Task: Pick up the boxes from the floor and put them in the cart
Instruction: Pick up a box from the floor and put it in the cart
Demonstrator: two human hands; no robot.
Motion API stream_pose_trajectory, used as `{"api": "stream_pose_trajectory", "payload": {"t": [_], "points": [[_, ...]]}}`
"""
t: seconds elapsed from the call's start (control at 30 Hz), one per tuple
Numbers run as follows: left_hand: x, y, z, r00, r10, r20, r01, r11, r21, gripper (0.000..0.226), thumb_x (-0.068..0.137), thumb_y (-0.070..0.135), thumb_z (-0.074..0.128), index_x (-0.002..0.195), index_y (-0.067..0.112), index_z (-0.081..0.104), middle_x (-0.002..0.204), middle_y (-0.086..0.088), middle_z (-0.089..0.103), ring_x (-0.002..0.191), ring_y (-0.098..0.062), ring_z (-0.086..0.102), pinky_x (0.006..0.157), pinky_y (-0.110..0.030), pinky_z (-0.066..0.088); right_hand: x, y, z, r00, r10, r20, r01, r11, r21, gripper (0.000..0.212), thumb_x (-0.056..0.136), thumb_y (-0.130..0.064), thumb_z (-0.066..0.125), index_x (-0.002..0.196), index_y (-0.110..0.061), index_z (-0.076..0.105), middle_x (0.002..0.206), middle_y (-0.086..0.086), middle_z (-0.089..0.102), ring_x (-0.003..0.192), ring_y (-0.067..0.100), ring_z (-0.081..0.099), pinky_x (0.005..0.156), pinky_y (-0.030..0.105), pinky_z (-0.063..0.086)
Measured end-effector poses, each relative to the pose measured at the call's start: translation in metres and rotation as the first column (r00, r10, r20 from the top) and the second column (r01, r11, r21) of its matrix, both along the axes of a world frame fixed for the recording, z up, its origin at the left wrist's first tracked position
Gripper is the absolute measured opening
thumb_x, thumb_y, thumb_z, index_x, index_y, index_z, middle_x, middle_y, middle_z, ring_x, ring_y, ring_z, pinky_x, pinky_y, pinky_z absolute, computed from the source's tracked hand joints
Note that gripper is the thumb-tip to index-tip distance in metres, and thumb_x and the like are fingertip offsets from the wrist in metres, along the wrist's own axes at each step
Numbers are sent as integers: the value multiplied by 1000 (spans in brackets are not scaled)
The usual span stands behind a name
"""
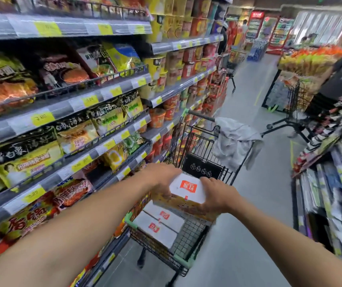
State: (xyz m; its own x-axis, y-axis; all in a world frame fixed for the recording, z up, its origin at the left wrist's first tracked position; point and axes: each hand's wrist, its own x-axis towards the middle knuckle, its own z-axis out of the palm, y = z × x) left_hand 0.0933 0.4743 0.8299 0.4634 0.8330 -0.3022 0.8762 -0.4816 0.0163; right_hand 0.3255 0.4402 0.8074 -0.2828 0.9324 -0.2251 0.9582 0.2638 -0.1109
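Over cart (pixel 193 230) on grey aisle floor (pixel 240 249) — left hand (pixel 161 179), right hand (pixel 217 195) grip white box (pixel 186 186).

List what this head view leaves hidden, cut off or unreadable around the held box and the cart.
Held box: its side faces, covered by the left hand and right hand.
Cart: anything beneath the two white boxes.
Floor by the feet: cut off by the bottom edge, so remaining boxes unknown.
Shelf price tags: blurred.

The flat white cardboard box (pixel 187 188) bears a red-orange square logo (pixel 188 186), the black wire shopping cart (pixel 202 167) has mint-green corner bumpers (pixel 183 261), the crumpled cloth (pixel 235 139) is pale grey, and the shelf tags (pixel 42 118) are yellow.
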Motion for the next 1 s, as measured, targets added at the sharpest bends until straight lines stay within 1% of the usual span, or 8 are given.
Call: {"api": "stream_pose_trajectory", "payload": {"t": [0.17, 0.3, 0.43, 0.63, 0.7, 0.83, 0.9, 1.0], "points": [[18, 50, -47, 999, 22, -32, -20, 999, 48, 82, 74, 47, 85, 140, 31, 38, 131, -1, 52, 126, -26, 49, 86, -53, 50, 10, 46, -49, 996, -45, -79, 41, 998, -54, 92, 65, -78, 71, 137, -34, 35, 117, -7, 57, 105, 17, 55, 83, 41, 56], [27, 94, -92, 1000, 15, -5, -15, 1000, 15, 77, 79, 38, 83, 139, 26, 38, 131, -3, 50, 128, -25, 44, 79, -42, 47, 18, 87, -104, 991, -60, -117, 49, 994, -94, 103, 67, -73, 71, 149, -29, 27, 133, -2, 52, 119, 20, 50, 92, 45, 54], [32, 144, -143, 998, 62, -27, -65, 993, -97, 79, 85, 41, 76, 149, 29, 31, 139, -4, 47, 136, -27, 39, 90, -50, 55, 25, 131, -159, 969, -108, -223, 61, 976, -208, 108, 66, -76, 71, 151, -29, 24, 139, -1, 43, 125, 20, 45, 97, 45, 53], [33, 222, -229, 983, 56, -174, -100, 961, -259, 84, 96, 38, 67, 162, 31, 16, 166, -5, 24, 153, -32, 21, 106, -62, 43, 17, 200, -266, 938, -147, -315, 23, 931, -364, 96, 71, -58, 80, 143, -26, 24, 131, 4, 44, 110, 21, 51, 91, 40, 56], [24, 240, -273, 983, 40, -181, -88, 959, -270, 80, 98, 32, 64, 162, 32, 16, 166, -4, 24, 152, -33, 22, 101, -63, 48, 12, 217, -303, 931, -164, -327, 16, 912, -411, 94, 71, -58, 80, 141, -26, 26, 128, 4, 47, 110, 24, 54, 89, 44, 57], [5, 256, -350, 967, -20, -253, -47, 965, -259, 59, 91, 35, 44, 151, 32, 45, 146, -2, 52, 130, -28, 51, 70, -37, 59, 3, 238, -370, 940, -159, -302, -4, 879, -476, 92, 65, -71, 59, 140, -22, 37, 121, 4, 57, 112, 27, 57, 88, 45, 56], [-5, 253, -383, 957, -64, -283, -13, 965, -261, 56, 85, 35, 48, 140, 29, 56, 131, -5, 61, 118, -33, 59, 64, -40, 59, -4, 240, -398, 945, -146, -291, -28, 855, -518, 95, 63, -69, 63, 142, -22, 38, 124, 4, 59, 114, 29, 58, 90, 42, 55], [-17, 243, -416, 964, -65, -257, -12, 958, -286, 55, 89, 25, 66, 142, 25, 53, 138, -10, 57, 122, -40, 57, 70, -49, 60, -12, 227, -427, 928, -144, -345, -77, 829, -554, 97, 63, -68, 68, 143, -21, 40, 123, 6, 59, 112, 31, 59, 84, 41, 54]]}}
